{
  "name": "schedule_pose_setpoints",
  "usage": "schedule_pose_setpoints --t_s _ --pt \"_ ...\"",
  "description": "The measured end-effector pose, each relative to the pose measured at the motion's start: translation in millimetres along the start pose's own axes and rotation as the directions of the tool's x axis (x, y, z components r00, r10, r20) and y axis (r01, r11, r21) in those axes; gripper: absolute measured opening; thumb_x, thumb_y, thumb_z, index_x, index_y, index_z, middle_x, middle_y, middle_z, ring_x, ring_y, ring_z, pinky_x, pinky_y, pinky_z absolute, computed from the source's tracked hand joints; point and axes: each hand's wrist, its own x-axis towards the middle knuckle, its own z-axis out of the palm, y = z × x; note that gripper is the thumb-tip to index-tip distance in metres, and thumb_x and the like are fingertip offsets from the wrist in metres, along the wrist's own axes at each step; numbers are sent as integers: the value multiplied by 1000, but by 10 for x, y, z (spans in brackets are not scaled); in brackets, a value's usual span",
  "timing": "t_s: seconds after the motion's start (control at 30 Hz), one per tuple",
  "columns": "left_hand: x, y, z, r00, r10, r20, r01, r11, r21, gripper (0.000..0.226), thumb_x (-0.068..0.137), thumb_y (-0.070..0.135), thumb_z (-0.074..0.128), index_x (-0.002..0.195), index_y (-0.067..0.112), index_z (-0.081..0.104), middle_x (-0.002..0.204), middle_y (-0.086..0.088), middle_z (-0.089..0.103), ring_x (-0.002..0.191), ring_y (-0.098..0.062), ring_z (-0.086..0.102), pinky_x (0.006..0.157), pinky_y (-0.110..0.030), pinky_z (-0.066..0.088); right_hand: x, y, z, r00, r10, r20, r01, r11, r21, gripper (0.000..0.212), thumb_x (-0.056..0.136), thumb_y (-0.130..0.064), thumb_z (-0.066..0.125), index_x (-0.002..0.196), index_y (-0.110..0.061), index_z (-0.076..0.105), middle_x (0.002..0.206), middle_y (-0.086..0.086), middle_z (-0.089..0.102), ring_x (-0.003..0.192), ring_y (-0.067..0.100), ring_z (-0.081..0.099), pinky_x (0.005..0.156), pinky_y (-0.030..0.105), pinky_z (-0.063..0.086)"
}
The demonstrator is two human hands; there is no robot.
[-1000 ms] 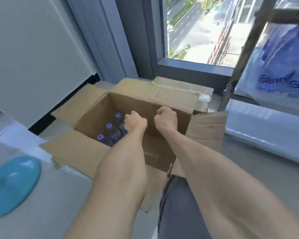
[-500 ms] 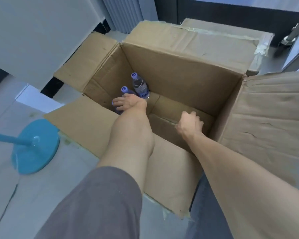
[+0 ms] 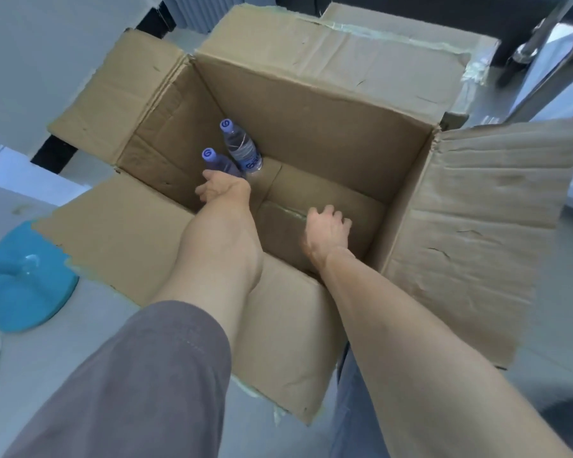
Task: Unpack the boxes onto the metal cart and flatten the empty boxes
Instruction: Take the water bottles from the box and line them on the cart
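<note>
- Inside the open box, at its far-left corner: two bottles with purple caps, upright and touching, far bottle and near bottle.
- Left hand down at near bottle, fingers curled; looks like a grip on it, but the contact is partly hidden.
- Right hand low in box, fingers loosely bent, holding nothing, over the bottom flaps.
- All four flaps folded out.
- Blue round base on floor to the left of box.

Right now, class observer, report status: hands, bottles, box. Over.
Left hand down in the cardboard box, at the nearer bottle, grip hidden. Right hand inside, loosely curled, empty. Second bottle untouched. Nothing in the way.
</note>
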Motion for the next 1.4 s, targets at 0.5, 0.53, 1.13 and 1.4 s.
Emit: schedule_pose_setpoints --t_s 0.5,0.53,1.13,1.4 --pt "-396 88 -377 946 271 181 -46 661 -749 14 78 11 77 84 18 67 83 0 66 82 -22 62 78 -33 57 -6 21 -737 987 70 -147 -3 909 417 35 89 -14 54 123 -8 47 122 18 52 116 39 50 91 42 44" --pt "-474 169 -485 922 295 249 23 601 -799 15 78 10 78 82 15 64 82 -2 65 78 -21 60 70 -30 55 6 9 -919 980 78 -180 14 887 461 31 91 -13 48 121 -8 48 121 19 52 114 39 50 89 41 43" --pt "-2750 1823 -1329 494 753 435 -77 536 -841 54 67 42 79 108 8 67 100 -13 65 83 -29 66 86 -45 56 -869 1260 -3000 991 107 -78 38 332 943 39 75 -45 78 93 -10 70 90 9 75 77 21 72 75 34 58" --pt "-4373 1826 -931 228 858 460 -191 502 -843 20 88 21 68 104 9 73 88 -9 71 71 -21 67 69 -32 55 -1524 2510 -2774 917 355 -184 49 355 934 48 59 -41 83 92 -11 66 85 8 73 74 20 73 69 35 60"
